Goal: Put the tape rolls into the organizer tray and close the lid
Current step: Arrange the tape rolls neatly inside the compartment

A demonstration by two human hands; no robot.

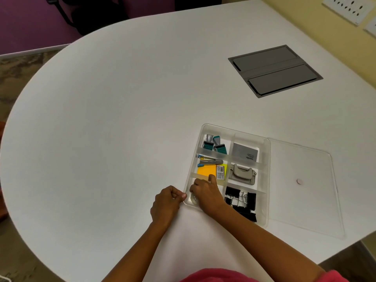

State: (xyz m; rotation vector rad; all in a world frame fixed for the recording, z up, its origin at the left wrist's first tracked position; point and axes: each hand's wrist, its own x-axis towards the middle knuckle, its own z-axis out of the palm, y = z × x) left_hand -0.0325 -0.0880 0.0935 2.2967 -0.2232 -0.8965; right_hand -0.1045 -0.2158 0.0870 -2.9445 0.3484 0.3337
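Observation:
A clear organizer tray [267, 171] with several compartments sits on the white table at the near right. Its clear lid [305, 202] lies flat and open to the right of it. My right hand [205, 193] reaches down into the near-left compartment, fingers curled over a translucent tape roll [193, 198] that is mostly hidden under the hand. My left hand [165, 202] is curled into a fist just outside the tray's near-left corner, thumb tip against the tray wall, with nothing seen in it.
Other compartments hold teal clips [215, 144], a stapler [209, 161], yellow sticky notes [206, 170], a hole punch [242, 174], black binder clips [242, 202] and a grey card [245, 152]. A grey cable hatch [274, 71] is set in the table farther back. Wall sockets [345, 7] are at the top right.

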